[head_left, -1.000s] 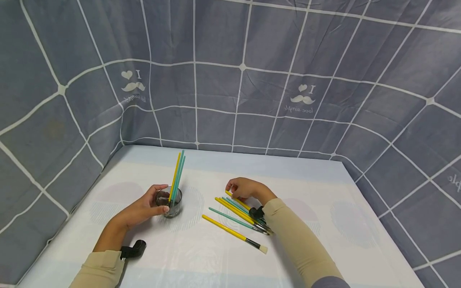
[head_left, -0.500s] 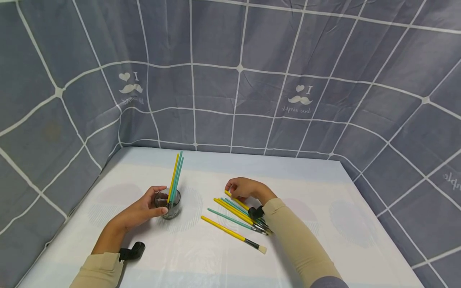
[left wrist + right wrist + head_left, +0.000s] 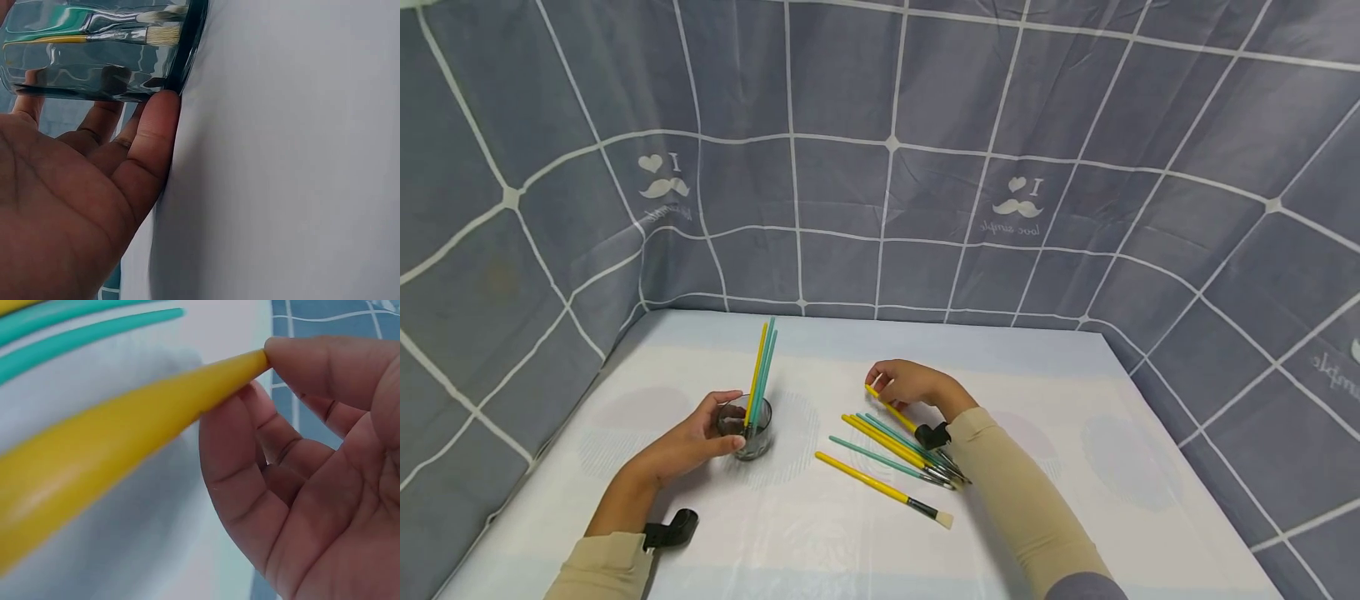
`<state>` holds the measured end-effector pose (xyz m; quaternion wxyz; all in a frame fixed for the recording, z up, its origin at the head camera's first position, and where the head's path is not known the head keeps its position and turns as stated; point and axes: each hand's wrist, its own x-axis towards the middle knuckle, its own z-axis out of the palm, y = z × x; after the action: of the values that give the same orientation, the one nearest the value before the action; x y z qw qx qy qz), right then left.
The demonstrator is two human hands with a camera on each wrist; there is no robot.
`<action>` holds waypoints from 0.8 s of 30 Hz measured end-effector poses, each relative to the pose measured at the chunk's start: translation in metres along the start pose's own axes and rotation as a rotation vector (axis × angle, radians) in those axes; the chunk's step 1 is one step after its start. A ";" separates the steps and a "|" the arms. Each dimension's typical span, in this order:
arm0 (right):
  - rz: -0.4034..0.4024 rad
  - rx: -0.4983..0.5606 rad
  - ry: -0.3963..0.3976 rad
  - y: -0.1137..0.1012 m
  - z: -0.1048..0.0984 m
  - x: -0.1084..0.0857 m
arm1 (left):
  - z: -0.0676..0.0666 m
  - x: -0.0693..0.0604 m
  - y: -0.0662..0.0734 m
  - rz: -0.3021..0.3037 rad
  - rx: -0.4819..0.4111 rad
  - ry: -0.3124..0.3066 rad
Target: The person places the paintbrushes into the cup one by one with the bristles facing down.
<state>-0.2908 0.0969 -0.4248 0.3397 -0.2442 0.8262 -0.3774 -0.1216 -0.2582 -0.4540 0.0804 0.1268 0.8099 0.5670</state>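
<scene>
Brush (image 3: 119, 428) pinched by the right hand (image 3: 912, 384) has lifted slightly at the loose pile's (image 3: 886, 442) twelve o'clock, apparently being singled out; left hand (image 3: 694, 438) grips the glass (image 3: 763, 439) at nine o'clock.

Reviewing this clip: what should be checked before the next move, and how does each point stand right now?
1. Glass upright and steadied: ok, left hand grips it.
2. Held yellow brush secured: ok, right hand pinches it near the handle tip.
3. Its bristle end free: cannot tell, hidden in the head view.
4. Room in the glass: seems ok, three brushes inside.
5. Held yellow brush over the glass: not ok, it is near the loose brushes.
</scene>
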 end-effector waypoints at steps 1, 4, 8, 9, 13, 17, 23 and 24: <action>-0.008 0.001 0.002 -0.003 -0.002 -0.001 | 0.000 0.000 0.000 0.001 -0.001 0.001; -0.031 -0.001 0.010 -0.010 -0.006 -0.003 | 0.000 -0.001 0.000 0.005 0.003 0.002; -0.069 -0.001 0.031 -0.016 -0.011 -0.007 | 0.000 -0.001 0.000 0.004 0.001 -0.004; -0.077 -0.002 0.042 -0.018 -0.013 -0.008 | 0.000 0.000 0.000 0.004 0.002 -0.005; -0.100 0.022 0.094 -0.026 -0.015 -0.013 | 0.001 0.000 0.000 0.003 0.003 -0.003; -0.122 0.066 0.150 -0.032 -0.016 -0.016 | 0.000 -0.001 0.000 0.000 0.003 -0.001; -0.163 0.144 0.230 -0.036 -0.020 -0.017 | 0.000 -0.001 0.000 0.001 -0.011 0.000; -0.169 0.159 0.243 -0.037 -0.020 -0.017 | 0.000 -0.001 0.000 0.000 -0.012 0.000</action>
<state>-0.2893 0.0953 -0.3800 0.2227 -0.2378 0.8052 -0.4955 -0.1206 -0.2584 -0.4539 0.0810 0.1262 0.8064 0.5720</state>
